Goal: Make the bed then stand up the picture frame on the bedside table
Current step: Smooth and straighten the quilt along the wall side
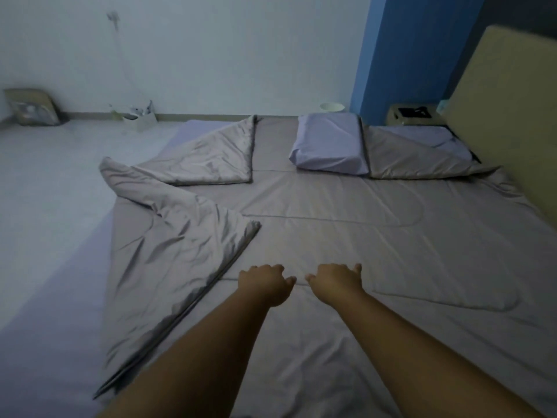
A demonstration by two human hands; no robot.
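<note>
Bed point(331, 206) is half made — the blanket point(168, 242) is folded back at two corners. Both hands point(265, 282) rest loosely curled, holding nothing I can see.

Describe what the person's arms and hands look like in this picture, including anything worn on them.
Both forearms are bare, with no sleeves in view. The left hand and right hand wear no gloves; no rings, watch or bracelets are visible, though the dim light could hide small details.

text: none readable | labels: none | numbers: none
</note>
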